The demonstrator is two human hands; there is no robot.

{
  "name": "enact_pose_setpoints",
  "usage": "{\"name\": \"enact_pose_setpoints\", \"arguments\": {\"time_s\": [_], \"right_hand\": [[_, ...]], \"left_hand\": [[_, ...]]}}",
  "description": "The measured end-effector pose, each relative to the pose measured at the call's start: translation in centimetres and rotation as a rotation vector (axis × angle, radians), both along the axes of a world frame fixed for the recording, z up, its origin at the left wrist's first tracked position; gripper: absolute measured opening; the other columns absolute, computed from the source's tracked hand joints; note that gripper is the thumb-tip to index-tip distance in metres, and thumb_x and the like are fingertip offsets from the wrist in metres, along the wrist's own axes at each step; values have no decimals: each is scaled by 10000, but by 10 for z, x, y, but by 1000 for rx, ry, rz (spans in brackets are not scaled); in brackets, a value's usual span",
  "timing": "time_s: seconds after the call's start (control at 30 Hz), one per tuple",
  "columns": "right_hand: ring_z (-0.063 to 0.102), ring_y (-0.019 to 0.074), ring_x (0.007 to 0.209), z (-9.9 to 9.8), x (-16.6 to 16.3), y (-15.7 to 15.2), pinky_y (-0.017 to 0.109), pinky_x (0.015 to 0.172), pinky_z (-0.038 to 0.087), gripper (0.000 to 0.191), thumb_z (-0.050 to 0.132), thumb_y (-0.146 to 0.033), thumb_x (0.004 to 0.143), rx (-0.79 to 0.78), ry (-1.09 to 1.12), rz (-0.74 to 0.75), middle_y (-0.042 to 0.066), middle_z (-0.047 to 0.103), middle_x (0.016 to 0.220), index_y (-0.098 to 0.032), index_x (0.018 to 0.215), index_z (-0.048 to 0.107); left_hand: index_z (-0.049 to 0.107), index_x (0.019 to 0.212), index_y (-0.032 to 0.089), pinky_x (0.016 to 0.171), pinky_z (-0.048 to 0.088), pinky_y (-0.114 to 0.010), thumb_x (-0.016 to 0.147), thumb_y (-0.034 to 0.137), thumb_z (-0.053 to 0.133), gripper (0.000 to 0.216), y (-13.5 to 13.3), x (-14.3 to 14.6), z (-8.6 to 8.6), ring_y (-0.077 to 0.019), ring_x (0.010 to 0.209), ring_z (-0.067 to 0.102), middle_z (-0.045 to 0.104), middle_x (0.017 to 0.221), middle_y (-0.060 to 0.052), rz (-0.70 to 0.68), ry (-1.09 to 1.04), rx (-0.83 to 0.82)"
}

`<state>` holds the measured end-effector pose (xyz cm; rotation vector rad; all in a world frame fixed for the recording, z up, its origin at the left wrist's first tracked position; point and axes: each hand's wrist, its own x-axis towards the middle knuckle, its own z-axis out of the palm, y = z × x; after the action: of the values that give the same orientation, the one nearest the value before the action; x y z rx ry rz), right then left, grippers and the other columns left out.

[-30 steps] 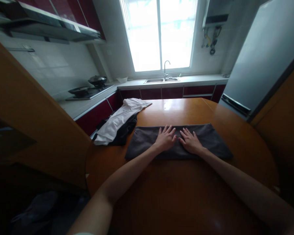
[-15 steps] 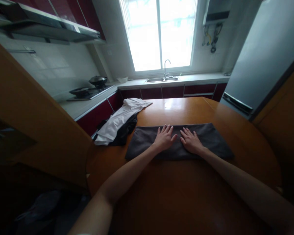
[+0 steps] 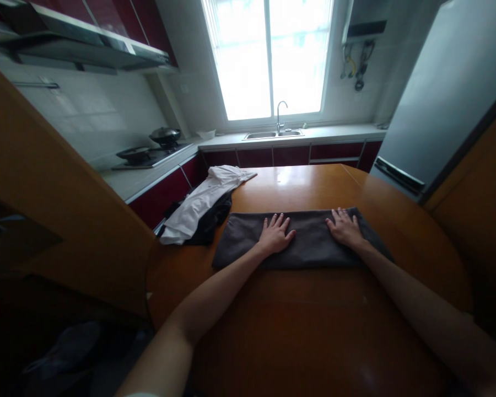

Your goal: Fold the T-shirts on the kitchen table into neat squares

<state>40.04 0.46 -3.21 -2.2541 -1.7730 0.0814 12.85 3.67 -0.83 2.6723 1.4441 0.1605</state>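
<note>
L hand & R hand flat on dk grey cloth (fingers apart), wide tabletop past far edge

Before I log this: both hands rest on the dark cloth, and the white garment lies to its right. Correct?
Not quite: the head view shows the white garment to the left of the dark cloth, not its right. The left hand and right hand do rest on that cloth.

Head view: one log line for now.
left hand: spread on dark cloth; right hand: spread on cloth's right part; white garment: left of cloth
</note>
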Motion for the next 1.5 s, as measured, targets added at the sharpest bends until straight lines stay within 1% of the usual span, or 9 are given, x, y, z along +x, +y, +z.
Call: {"name": "enact_pose_setpoints", "arguments": {"time_s": [0.27, 0.43, 0.57, 0.77, 0.97, 1.1, 1.27, 1.37, 1.5], "right_hand": [[171, 307, 1543, 10, 14, -2, 581, 1217, 130, 686, 205, -490, 1036, 135, 0, -75, 195, 251, 1652, -70, 1557, 357], [171, 320, 1542, 2, 26, 0, 592, 1214, 126, 696, 224, -501, 1032, 30, 8, -123, 208, 240, 1652, -61, 1550, 369], [169, 318, 1543, 1, 23, 0, 592, 1216, 115, 680, 236, -484, 1032, 2, -29, -141, 208, 233, 1654, -64, 1550, 370], [164, 312, 1543, 11, 10, -6, 584, 1218, 114, 667, 210, -452, 1039, 152, -86, -106, 210, 243, 1651, -52, 1552, 360], [197, 321, 1536, 3, 1, -2, 586, 1215, 135, 678, 219, -477, 1036, 0, -27, -66, 198, 254, 1650, -66, 1554, 367], [193, 322, 1537, 1, 5, -1, 575, 1213, 149, 679, 217, -480, 1037, 42, -21, -70, 202, 258, 1647, -65, 1552, 367], [206, 320, 1532, 3, 3, -1, 575, 1209, 154, 650, 233, -452, 1036, 141, -42, -49, 208, 289, 1635, -64, 1528, 406], [215, 322, 1529, 2, 0, 1, 581, 1205, 157, 633, 257, -442, 1032, 151, -44, -37, 211, 298, 1631, -68, 1512, 433], [211, 320, 1529, 1, -2, 2, 576, 1205, 159, 617, 289, -443, 1025, 150, -41, -38, 208, 302, 1630, -81, 1494, 462]], "left_hand": [[312, 1587, 229, 1210, 194, -572, 1027, 580, 273, 662, 34, -48, 36, -314, 1545, 184, 241, 1665, -119, 121, -66, -63], [359, 1570, 184, 1225, 173, -539, 1042, 529, 275, 637, 39, -96, 19, -322, 1539, 203, 286, 1651, -127, 250, -9, 7], [361, 1571, 156, 1237, 158, -517, 1044, 529, 270, 652, 32, -103, 6, -323, 1538, 208, 273, 1656, -131, 253, 36, 59], [405, 1549, 144, 1235, 148, -543, 1044, 532, 253, 655, 35, -101, 12, -327, 1532, 222, 314, 1637, -151, 268, 12, 199], [421, 1543, 155, 1216, 144, -608, 1039, 540, 287, 648, 40, -110, 10, -372, 1524, 225, 320, 1632, -159, 295, 9, 97], [504, 1476, 136, 1219, 257, -449, 1036, 347, 374, 505, 49, -133, 32, -296, 1494, 324, 408, 1591, -143, 377, -147, 65], [739, 1071, 134, 896, 531, -253, 956, 292, 530, 287, 53, -179, 60, -237, 1053, 706, 758, 1092, -124, 485, -171, -75], [722, 800, 146, 631, 540, -224, 849, 394, 703, 253, 48, -190, 63, -208, 708, 725, 746, 765, -76, 537, -173, -256], [673, 732, 145, 530, 497, -217, 743, 400, 800, 285, 44, -186, 61, -181, 603, 679, 713, 727, -59, 576, -181, -430]]}}
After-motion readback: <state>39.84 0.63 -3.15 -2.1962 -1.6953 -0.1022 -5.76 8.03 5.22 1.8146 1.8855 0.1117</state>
